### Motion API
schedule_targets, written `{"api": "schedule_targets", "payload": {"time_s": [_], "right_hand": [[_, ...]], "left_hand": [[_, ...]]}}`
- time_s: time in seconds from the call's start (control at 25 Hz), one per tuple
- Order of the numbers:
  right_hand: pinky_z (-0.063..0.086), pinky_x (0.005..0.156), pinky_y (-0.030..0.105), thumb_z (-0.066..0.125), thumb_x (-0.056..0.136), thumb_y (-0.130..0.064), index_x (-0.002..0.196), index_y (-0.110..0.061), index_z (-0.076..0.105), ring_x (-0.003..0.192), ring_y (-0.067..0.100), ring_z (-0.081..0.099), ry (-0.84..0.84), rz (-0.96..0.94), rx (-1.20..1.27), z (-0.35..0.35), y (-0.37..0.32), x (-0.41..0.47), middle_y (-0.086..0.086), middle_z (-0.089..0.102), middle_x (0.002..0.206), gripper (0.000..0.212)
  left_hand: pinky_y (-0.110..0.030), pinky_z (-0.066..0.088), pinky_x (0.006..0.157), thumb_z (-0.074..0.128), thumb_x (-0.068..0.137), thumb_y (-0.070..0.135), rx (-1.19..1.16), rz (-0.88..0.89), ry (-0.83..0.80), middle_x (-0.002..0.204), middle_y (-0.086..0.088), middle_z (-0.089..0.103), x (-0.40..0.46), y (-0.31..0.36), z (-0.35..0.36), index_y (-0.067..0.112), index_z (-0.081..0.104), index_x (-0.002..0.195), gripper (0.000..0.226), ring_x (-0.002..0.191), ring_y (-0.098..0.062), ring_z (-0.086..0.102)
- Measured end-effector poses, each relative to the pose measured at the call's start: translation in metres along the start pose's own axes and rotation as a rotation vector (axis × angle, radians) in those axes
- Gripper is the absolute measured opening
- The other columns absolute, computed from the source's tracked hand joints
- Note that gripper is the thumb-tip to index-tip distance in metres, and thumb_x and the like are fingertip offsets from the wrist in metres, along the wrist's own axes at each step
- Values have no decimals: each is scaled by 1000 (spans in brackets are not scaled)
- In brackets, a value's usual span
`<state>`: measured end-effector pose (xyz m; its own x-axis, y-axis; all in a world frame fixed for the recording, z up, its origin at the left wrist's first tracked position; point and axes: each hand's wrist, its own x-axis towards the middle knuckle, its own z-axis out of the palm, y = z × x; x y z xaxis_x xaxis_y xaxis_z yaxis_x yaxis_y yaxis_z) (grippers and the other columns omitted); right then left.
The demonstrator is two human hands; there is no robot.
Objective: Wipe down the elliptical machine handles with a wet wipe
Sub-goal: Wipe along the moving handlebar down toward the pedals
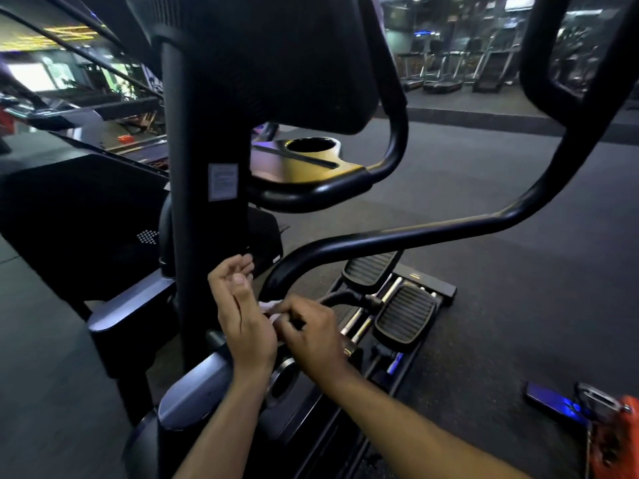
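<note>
A black elliptical machine fills the view, its moving handle bar (397, 236) sweeping from the upper right down to a curved lower end near my hands. My right hand (311, 333) grips a white wet wipe (271, 307) pressed against the bar's lower end. Just left of it, my left hand (242, 312) is raised with relaxed, slightly bent fingers, palm facing me, holding nothing that I can see. The fixed handle loop (390, 157) curves below the console.
The console back (276, 63) and centre post (193, 202) stand directly ahead. A cup holder tray (311, 160) sits under the console. Foot pedals (404, 316) lie to the right. A phone (549, 401) and an orange object (619, 440) lie on the floor at lower right. Treadmills stand far back.
</note>
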<state>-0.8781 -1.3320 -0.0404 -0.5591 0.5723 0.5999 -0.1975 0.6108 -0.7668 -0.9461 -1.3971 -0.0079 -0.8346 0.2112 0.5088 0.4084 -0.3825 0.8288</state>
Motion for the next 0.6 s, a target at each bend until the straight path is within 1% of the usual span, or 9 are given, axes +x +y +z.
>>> {"api": "schedule_targets", "payload": {"time_s": [0.08,0.12,0.16,0.2,0.24,0.32,0.44,0.52,0.6], "right_hand": [[50,54,31,59,93,-18,86,-21,62,60,15,63,155,518,412,7,-9,-6,2,67,72,8],[41,48,26,56,97,-16,88,-19,58,51,15,54,147,737,568,8,-11,-4,4,61,66,10],[34,46,24,52,101,-17,90,-18,55,47,14,47,80,889,651,5,-12,0,4,56,62,11],[30,46,23,50,103,-18,92,-18,54,46,13,43,-7,963,660,2,-11,5,4,53,61,12],[30,46,24,49,104,-19,94,-17,56,47,13,42,-89,965,629,-2,-10,11,5,51,62,12],[35,47,23,49,103,-14,95,-13,60,51,13,45,-204,874,504,-8,-13,21,10,49,68,13],[39,56,25,49,99,-6,82,-4,62,57,13,47,-237,744,322,-11,-12,27,9,51,68,22],[44,66,30,50,97,-4,78,0,64,66,19,52,-220,752,329,-12,-13,29,10,57,71,24],[49,63,25,51,97,3,73,-3,65,61,16,58,-159,844,488,-14,-17,34,9,61,68,29]], "left_hand": [[-34,45,109,38,108,35,36,38,23,131,1,61,-4,-1,-4,41,51,124,21,125,-19,59],[-31,45,108,38,109,33,61,56,9,131,3,60,-5,-2,-4,41,49,124,21,125,-19,59],[-29,45,107,38,109,32,78,66,-12,130,5,59,-5,-2,-3,41,49,125,21,125,-19,59],[-29,45,106,39,109,32,84,70,-25,130,7,59,-5,-2,-2,41,49,125,21,125,-19,59],[-30,45,105,39,109,31,79,73,-26,129,10,59,-4,-4,-2,41,49,125,21,125,-18,59],[-31,45,104,40,109,30,74,71,-11,127,14,59,-3,-5,0,42,50,124,22,123,-17,59],[-32,46,104,40,108,31,82,77,-1,127,14,59,-2,-6,2,41,50,124,21,122,-18,60],[-34,47,106,40,108,29,85,92,13,128,10,58,-3,-6,2,33,50,126,21,123,-19,59],[-35,48,107,39,109,24,95,122,28,130,1,57,-5,-4,3,21,49,128,22,123,-23,59]]}}
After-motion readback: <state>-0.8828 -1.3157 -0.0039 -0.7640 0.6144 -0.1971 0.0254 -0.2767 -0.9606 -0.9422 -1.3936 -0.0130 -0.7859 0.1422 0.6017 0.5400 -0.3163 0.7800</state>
